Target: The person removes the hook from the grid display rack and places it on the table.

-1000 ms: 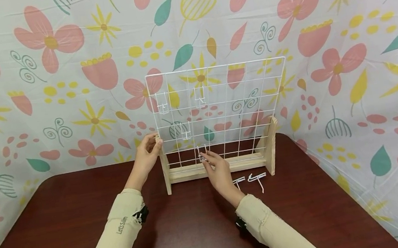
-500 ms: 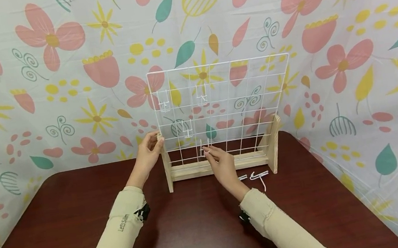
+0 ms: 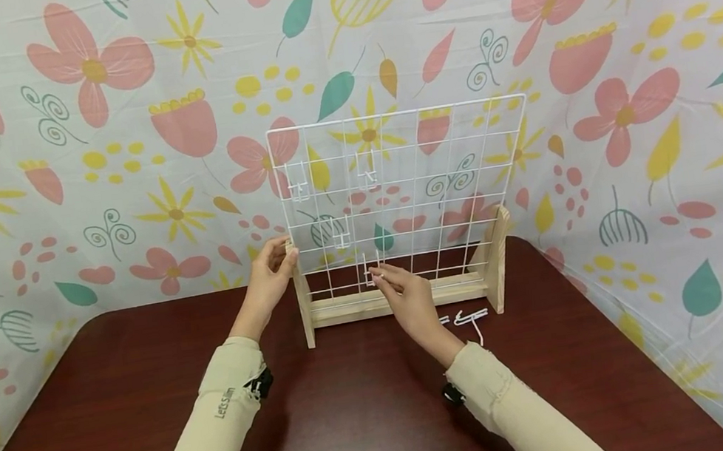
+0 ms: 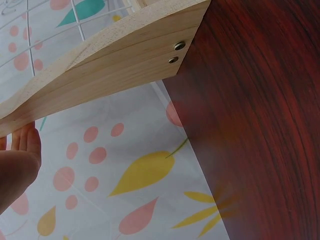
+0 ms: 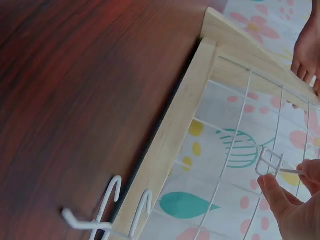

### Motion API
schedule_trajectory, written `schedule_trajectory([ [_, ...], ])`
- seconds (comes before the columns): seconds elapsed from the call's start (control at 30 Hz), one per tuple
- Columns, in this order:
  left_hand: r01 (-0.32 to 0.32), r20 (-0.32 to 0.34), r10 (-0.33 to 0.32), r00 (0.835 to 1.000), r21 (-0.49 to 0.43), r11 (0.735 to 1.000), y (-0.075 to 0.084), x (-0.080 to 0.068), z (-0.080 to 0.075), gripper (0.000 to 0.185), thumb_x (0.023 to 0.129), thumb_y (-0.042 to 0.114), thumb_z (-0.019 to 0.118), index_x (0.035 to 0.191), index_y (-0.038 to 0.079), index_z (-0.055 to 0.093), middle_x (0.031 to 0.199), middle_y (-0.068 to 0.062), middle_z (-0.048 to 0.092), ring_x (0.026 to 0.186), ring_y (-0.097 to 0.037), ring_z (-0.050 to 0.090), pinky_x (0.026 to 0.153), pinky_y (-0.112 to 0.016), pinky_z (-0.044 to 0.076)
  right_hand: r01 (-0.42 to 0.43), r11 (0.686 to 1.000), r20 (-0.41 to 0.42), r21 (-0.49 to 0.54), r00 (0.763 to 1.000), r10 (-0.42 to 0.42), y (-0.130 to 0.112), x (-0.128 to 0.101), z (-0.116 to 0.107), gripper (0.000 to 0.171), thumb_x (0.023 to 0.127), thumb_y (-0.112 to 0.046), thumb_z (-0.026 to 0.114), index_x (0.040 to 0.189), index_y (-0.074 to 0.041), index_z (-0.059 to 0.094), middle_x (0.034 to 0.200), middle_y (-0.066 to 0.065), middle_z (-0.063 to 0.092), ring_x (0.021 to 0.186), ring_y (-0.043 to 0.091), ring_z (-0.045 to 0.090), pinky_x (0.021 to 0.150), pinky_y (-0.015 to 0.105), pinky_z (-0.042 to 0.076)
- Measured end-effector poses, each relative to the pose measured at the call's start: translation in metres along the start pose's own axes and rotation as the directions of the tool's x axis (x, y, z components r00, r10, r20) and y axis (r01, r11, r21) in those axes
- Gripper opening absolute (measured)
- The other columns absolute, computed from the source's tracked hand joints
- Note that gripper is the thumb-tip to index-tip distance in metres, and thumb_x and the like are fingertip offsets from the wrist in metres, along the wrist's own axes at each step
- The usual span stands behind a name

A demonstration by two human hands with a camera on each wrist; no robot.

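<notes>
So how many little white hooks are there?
6 that I can see: three hooks hang on the wire grid, one is pinched by the right hand, and two lie on the table. More may be hidden.

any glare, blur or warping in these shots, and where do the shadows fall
Head view: even soft light, sharp, the wire grid bowed by a wide lens, faint shadows under both sleeves on the table. Left wrist view: the left hand is close and soft at the frame edge, the table glossy with a pale sheen. Right wrist view: the right hand pinching a white hook is slightly blurred.
</notes>
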State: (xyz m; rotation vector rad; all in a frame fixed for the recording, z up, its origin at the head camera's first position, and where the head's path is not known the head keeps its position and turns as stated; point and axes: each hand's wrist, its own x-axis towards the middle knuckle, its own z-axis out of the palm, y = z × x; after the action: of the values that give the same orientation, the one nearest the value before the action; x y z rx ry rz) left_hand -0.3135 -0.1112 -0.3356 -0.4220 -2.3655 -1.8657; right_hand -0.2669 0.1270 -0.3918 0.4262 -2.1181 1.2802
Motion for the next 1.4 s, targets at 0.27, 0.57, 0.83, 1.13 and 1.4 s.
schedule_trajectory([
  [0.27, -0.022, -0.024, 0.023, 0.999, 0.011, 1.000, -0.013, 0.006, -0.001, 0.044, 0.100, 0.024, 0.053, 0.140, 0.008, 0.044, 0.130, -0.018, 0.053, 0.110, -0.027, 0.053, 0.091, -0.034, 0.047, 0.099, 0.994, 0.042, -0.035, 0.994, -0.098, 0.003, -0.002, -0.009, 0.020, 0.089, -0.005, 0.068, 0.107, -0.001, 0.073, 0.112, 0.019, 0.068, 0.103, 0.030, 0.066, 0.078, 0.037, 0.056],
  [0.57, -0.015, -0.020, 0.015, 1.000, 0.002, 1.000, -0.012, 0.006, -0.002, 0.043, 0.100, 0.023, 0.053, 0.140, 0.008, 0.044, 0.130, -0.018, 0.052, 0.111, -0.029, 0.052, 0.093, -0.039, 0.046, 0.138, 0.988, 0.083, -0.074, 0.988, -0.131, 0.005, -0.003, -0.016, 0.020, 0.088, -0.003, 0.069, 0.106, 0.000, 0.074, 0.113, 0.020, 0.067, 0.106, 0.032, 0.064, 0.081, 0.042, 0.054],
  [0.83, -0.037, -0.032, 0.037, 0.999, -0.008, 0.999, -0.011, 0.006, -0.002, 0.042, 0.100, 0.020, 0.053, 0.139, 0.005, 0.045, 0.131, -0.020, 0.053, 0.111, -0.029, 0.053, 0.090, -0.034, 0.048, 0.203, 0.972, 0.119, -0.119, 0.975, -0.189, 0.011, -0.007, -0.022, 0.019, 0.086, -0.002, 0.070, 0.105, -0.001, 0.074, 0.115, 0.020, 0.066, 0.106, 0.033, 0.064, 0.084, 0.043, 0.053],
  [1.13, -0.034, -0.021, 0.034, 0.999, -0.024, 0.999, -0.011, 0.007, 0.000, 0.043, 0.100, 0.021, 0.053, 0.139, 0.005, 0.044, 0.133, -0.023, 0.050, 0.111, -0.029, 0.052, 0.091, -0.035, 0.047, 0.296, 0.936, 0.183, -0.190, 0.947, -0.263, 0.016, -0.012, -0.031, 0.021, 0.085, -0.001, 0.071, 0.106, -0.001, 0.074, 0.118, 0.022, 0.064, 0.103, 0.035, 0.065, 0.073, 0.038, 0.056],
  [1.4, -0.046, -0.027, 0.045, 0.999, -0.022, 0.999, -0.011, 0.007, 0.001, 0.041, 0.100, 0.018, 0.054, 0.138, 0.004, 0.045, 0.132, -0.023, 0.052, 0.110, -0.029, 0.053, 0.086, -0.029, 0.048, 0.424, 0.874, 0.271, -0.238, 0.893, -0.360, 0.022, -0.017, -0.036, 0.025, 0.084, -0.001, 0.072, 0.109, -0.002, 0.073, 0.120, 0.020, 0.064, 0.102, 0.034, 0.065, 0.079, 0.039, 0.055],
])
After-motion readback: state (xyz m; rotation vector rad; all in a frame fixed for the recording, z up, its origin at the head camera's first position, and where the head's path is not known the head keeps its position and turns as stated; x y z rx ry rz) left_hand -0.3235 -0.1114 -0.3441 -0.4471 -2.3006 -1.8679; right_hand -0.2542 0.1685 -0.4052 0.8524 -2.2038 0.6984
